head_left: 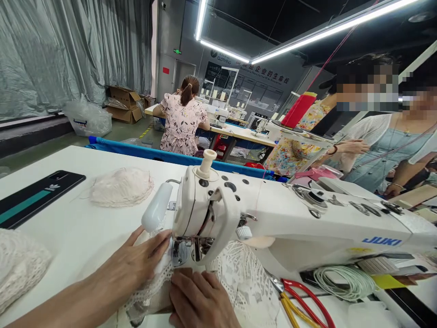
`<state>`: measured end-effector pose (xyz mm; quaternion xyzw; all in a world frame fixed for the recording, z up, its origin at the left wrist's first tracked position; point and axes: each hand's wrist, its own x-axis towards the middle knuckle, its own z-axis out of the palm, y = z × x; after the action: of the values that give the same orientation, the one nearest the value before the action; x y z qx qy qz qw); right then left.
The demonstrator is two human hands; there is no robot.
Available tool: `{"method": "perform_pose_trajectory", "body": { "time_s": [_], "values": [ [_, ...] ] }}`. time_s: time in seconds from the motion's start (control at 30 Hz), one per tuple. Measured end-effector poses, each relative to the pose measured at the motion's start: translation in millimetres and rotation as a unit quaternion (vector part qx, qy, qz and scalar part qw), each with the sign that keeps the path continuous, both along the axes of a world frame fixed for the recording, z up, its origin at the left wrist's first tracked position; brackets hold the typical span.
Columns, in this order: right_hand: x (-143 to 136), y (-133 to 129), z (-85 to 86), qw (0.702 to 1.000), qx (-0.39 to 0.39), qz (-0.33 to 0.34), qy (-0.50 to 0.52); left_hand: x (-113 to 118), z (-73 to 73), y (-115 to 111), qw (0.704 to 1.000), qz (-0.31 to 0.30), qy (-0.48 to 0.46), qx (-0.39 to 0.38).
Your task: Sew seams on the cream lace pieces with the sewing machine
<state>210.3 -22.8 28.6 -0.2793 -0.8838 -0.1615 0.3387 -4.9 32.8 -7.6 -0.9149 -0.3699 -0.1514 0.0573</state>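
Observation:
A white sewing machine (218, 205) stands before me, its needle area low at its left end. White lace fabric (242, 269) lies under the needle area and spreads to the right below the machine's arm. My left hand (139, 257) rests on the lace left of the presser foot, fingers stretched out and apart. In front of the foot, my right hand (201, 296) has its fingers bent and close together, pressing on the lace; its fingertips are partly hidden. Red-handled scissors (307, 296) and a yellow-handled tool (290, 310) lie right of the lace.
Pale lace-edged pieces lie on the white table: a rounded one (121, 187) and a stack (20, 269) at left. A black phone-like box (41, 196) lies behind that stack. A coil of pale cord (344, 282) is at right. Other people are beyond the machine.

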Motion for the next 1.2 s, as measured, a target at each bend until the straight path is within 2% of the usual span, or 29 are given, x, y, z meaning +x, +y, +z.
{"method": "perform_pose_trajectory", "body": {
  "time_s": [0.2, 0.47, 0.57, 0.7, 0.9, 0.97, 1.1, 1.2],
  "values": [
    [-1.5, 0.4, -1.7, 1.0, 0.018, -0.003, 0.016, 3.1, 1.1, 5.8, 1.0, -0.009, -0.011, 0.008],
    [0.2, 0.6, -3.2, 1.0, 0.023, -0.007, 0.01, 6.5, -7.1, 8.2, 1.0, -0.007, 0.012, 0.026],
    [0.7, 0.7, -3.1, 1.0, 0.025, -0.005, 0.01, 6.1, -0.3, 9.7, 1.0, -0.002, 0.015, 0.017],
    [0.3, 1.3, -2.4, 0.999, 0.029, -0.007, 0.021, 1.9, 7.9, 15.6, 0.999, -0.036, -0.011, -0.037],
    [-5.1, 6.1, -10.0, 0.996, 0.064, -0.027, 0.056, -4.2, -7.2, 32.5, 0.997, -0.041, -0.048, -0.044],
    [-7.1, 8.1, -10.0, 0.994, 0.078, -0.032, 0.072, -5.0, -0.7, 36.9, 0.996, -0.053, -0.043, -0.055],
    [-7.0, 7.7, -3.8, 0.997, 0.052, -0.043, 0.032, -6.4, 27.7, 43.1, 0.989, -0.08, -0.008, -0.12],
    [-4.3, 5.8, -1.6, 0.998, 0.024, -0.059, 0.01, -7.1, 32.8, 52.7, 0.987, -0.088, 0.007, -0.135]
  ]
}}
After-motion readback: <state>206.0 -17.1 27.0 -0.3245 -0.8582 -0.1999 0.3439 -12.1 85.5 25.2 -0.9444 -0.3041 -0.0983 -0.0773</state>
